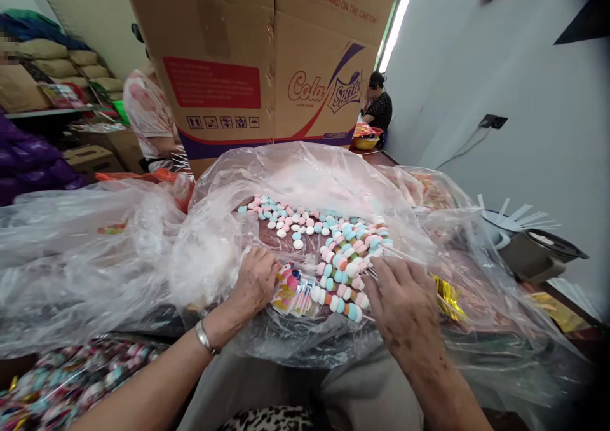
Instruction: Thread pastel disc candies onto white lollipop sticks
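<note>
My left hand (pixel 255 281) is curled closed on a small printed clear packet (pixel 293 290) lying on a big clear plastic sheet (pixel 305 177). My right hand (pixel 403 301) lies beside a pile of marshmallow skewers (pixel 350 259); its fingers reach the sticks, bent over them, and whether they grip one is hidden. Loose pastel marshmallows (pixel 290 218) are scattered on the sheet beyond both hands.
A large cardboard carton (pixel 267 62) stands right behind the sheet. More crumpled clear plastic (pixel 71 253) lies to the left, gold twist ties (pixel 448 297) to the right, and a grey tub with white sticks (pixel 528 243) at far right. Two other people sit behind.
</note>
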The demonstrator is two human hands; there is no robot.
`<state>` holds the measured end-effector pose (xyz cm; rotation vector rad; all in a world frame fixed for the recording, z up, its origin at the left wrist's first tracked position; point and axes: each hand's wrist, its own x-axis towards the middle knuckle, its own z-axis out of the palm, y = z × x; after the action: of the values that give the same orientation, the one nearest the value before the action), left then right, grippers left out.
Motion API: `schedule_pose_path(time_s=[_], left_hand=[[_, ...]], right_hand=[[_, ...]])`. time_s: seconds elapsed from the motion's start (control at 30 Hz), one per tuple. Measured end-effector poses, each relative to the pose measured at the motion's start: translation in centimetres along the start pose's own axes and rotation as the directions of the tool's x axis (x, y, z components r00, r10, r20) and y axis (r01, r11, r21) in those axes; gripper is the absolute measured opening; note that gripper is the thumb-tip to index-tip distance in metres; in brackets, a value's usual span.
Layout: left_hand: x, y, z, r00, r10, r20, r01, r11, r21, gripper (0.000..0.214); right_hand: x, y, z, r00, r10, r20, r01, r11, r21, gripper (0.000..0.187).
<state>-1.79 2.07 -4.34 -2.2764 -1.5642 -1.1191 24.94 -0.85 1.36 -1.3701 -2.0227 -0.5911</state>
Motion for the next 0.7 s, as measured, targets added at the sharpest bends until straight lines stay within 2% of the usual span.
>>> schedule_pose_path(time_s=[0.07,0.1,0.13,0.17,0.23,0.27,0.3,0.33,0.4,0.43,0.53,0.57,0.63,0.67,0.7], left_hand=[[0.0,0.9,-0.4,0.997,0.034,-0.069,-0.033,0.999,0.007,0.028],[0.0,1.6,-0.7,0.993,0.053,-0.103,-0.053,0.999,0.006,0.027],[-0.1,2.4,-1.0,0.988,0.074,-0.136,-0.075,0.997,0.002,0.025],[-0.2,3.2,-1.3,0.982,0.094,-0.165,-0.096,0.995,-0.004,0.022],[-0.5,5.0,-1.9,0.969,0.128,-0.209,-0.136,0.990,-0.023,0.017],[-0.7,5.8,-2.1,0.965,0.140,-0.223,-0.151,0.988,-0.035,0.015],[-1.0,6.6,-2.3,0.962,0.149,-0.230,-0.164,0.985,-0.048,0.013],[-1.1,7.2,-2.5,0.961,0.155,-0.231,-0.174,0.983,-0.062,0.013],[-1.4,8.2,-2.9,0.965,0.145,-0.217,-0.167,0.982,-0.087,0.007],[-1.5,8.5,-3.1,0.971,0.130,-0.202,-0.150,0.985,-0.087,0.012],[-1.5,8.9,-3.7,0.990,0.110,-0.094,-0.113,0.993,-0.028,0.044],[-1.5,8.9,-3.9,0.992,0.121,-0.032,-0.122,0.992,-0.015,0.042],[-1.3,8.8,-4.2,0.981,0.142,0.134,-0.133,0.988,-0.073,0.019],[-1.3,8.7,-4.4,0.964,0.126,0.233,-0.093,0.985,-0.147,0.009],[-1.2,8.7,-4.5,0.938,0.093,0.333,-0.014,0.973,-0.231,0.013]], right_hand=[[-0.2,-1.4,-0.5,0.994,0.054,-0.090,-0.032,0.975,0.221,0.021],[-0.4,-2.3,-0.5,0.992,0.105,-0.070,-0.073,0.927,0.368,0.020],[-0.6,-3.4,-0.5,0.987,0.163,0.002,-0.141,0.843,0.519,0.019],[-0.9,-4.5,-0.2,0.969,0.210,0.127,-0.242,0.726,0.644,0.020],[-1.4,-6.4,0.6,0.902,0.259,0.345,-0.429,0.465,0.774,0.026],[-1.5,-7.0,1.1,0.874,0.254,0.414,-0.483,0.368,0.795,0.027],[-1.7,-7.3,1.6,0.857,0.253,0.450,-0.512,0.306,0.803,0.023],[-1.7,-7.4,1.9,0.851,0.249,0.462,-0.520,0.281,0.806,0.019],[-1.9,-6.7,2.4,0.864,0.264,0.429,-0.497,0.317,0.807,0.019],[-1.9,-6.1,2.3,0.878,0.262,0.402,-0.475,0.359,0.804,0.020],[-2.2,-4.6,1.8,0.927,0.159,0.340,-0.373,0.481,0.793,0.017],[-2.3,-4.3,1.5,0.938,0.105,0.332,-0.337,0.510,0.792,0.018],[-2.5,-4.0,0.9,0.945,0.011,0.326,-0.280,0.539,0.795,0.019],[-2.6,-4.0,0.7,0.944,-0.015,0.331,-0.270,0.542,0.796,0.020],[-2.7,-4.0,0.5,0.941,-0.032,0.336,-0.267,0.539,0.799,0.020]])
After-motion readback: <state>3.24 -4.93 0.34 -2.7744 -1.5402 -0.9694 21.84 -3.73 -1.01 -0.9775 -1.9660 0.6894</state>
